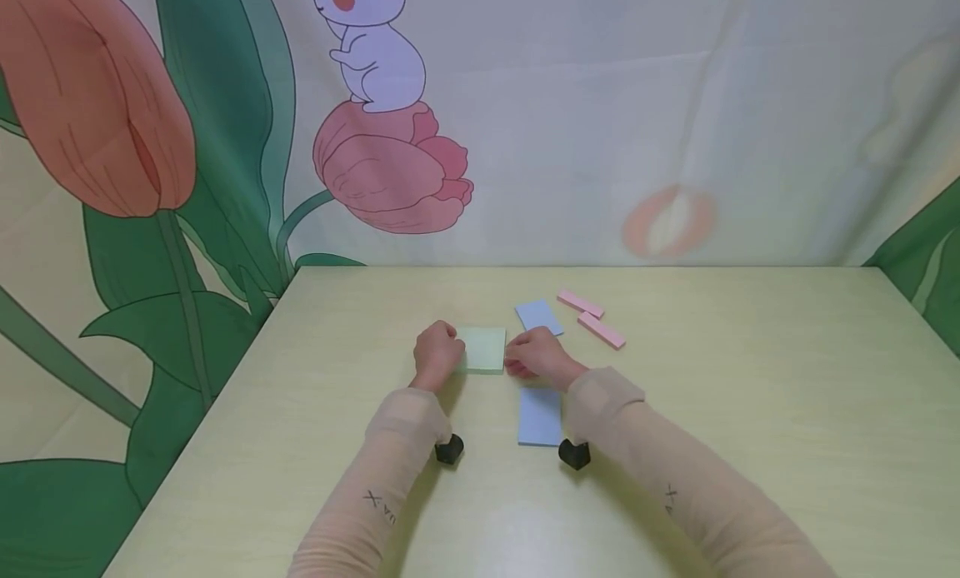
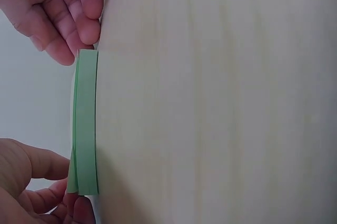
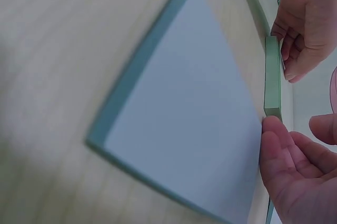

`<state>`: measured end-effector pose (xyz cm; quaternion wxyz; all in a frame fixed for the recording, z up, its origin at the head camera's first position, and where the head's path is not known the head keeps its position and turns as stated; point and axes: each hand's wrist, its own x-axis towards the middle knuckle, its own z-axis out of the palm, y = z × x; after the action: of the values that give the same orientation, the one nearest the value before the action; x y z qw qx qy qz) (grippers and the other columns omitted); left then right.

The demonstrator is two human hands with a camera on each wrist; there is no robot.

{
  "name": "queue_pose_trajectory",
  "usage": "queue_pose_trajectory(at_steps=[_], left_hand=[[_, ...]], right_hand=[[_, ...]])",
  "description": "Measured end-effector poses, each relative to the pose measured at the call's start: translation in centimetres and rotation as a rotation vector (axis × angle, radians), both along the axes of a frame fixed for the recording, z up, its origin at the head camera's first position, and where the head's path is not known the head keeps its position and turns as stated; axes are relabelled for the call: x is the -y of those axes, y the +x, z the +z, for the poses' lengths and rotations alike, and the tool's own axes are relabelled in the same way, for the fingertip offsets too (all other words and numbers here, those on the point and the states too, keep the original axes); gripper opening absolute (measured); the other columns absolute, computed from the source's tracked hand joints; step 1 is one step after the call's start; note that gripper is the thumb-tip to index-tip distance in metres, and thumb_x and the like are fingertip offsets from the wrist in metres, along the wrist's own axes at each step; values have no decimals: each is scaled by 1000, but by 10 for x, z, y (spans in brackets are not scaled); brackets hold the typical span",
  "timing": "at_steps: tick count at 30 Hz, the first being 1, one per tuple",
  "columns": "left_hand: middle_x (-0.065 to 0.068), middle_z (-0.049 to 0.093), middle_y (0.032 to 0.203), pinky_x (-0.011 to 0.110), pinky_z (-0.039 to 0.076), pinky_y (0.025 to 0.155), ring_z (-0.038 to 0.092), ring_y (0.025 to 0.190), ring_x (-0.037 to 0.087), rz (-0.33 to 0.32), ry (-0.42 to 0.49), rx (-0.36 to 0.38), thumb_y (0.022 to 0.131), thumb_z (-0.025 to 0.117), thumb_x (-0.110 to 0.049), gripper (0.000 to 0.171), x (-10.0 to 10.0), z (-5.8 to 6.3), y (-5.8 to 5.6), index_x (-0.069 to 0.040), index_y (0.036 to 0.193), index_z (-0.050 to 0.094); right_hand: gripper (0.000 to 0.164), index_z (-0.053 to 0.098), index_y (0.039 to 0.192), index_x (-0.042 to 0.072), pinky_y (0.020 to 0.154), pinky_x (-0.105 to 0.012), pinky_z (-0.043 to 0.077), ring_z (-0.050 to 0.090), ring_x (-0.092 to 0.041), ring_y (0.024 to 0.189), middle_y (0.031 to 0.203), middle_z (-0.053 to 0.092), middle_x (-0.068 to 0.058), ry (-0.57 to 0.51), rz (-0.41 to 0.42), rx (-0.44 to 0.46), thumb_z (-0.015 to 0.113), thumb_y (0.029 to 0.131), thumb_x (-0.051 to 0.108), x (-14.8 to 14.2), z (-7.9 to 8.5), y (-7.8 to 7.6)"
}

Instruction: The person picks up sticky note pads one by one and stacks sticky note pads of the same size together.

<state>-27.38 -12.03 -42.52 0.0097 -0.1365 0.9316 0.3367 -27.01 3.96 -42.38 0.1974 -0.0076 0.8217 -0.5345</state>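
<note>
We see the green pad (image 1: pixel 483 350) near the middle of the head view, flat on the table (image 1: pixel 750 445), between two hands. The left hand (image 1: pixel 438 353) is at the pad's left edge, its fingers curled in, thumb and fingers pinching a corner; in the left wrist view, we see a thin layer parting from the pad at that end. The right hand (image 1: pixel 542 353) is just beside the opposite edge, fingers loosely bent, thumb apart, holding nothing that we can make out. We cannot tell whether its fingertips touch the pad.

Below the right hand in the head view we find the lower blue pad (image 1: pixel 540 418), which looms large across the middle of the right wrist view. The upper blue pad (image 1: pixel 538 316) lies tilted just above that hand, partly hidden by it. To its right we see two pink strips (image 1: pixel 602 330), slanting, one above the other. A floral backdrop (image 1: pixel 555 145) spans the top.
</note>
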Motion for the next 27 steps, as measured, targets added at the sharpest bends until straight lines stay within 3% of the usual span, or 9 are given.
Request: queue_pose_trajectory(at_steps=[6,16,27], left_hand=[[14,60,105,36,44,85,53,94,26,-7,-6,20,82,49,-9,23,1,0,0,1,103,56],[15,61,106,36,44,85,55,96,28,-22,-11,44,84,50,-11,24,3,1,4,1,103,58],[13,61,105,35,44,82,55,94,26,-31,3,71,83,50,-12,22,3,1,9,-2,100,58]], right_hand=[[23,63,100,-6,56,-20,48,57,-9,60,77,66,-10,-3,-12,17,52,86,9,3,-1,0],[20,66,87,-5,51,-18,45,53,-7,53,64,62,-4,77,10,-76,52,85,9,5,-3,3],[17,68,82,-3,51,-18,45,54,-8,52,62,63,-4,125,29,-93,56,82,8,2,-1,5]])
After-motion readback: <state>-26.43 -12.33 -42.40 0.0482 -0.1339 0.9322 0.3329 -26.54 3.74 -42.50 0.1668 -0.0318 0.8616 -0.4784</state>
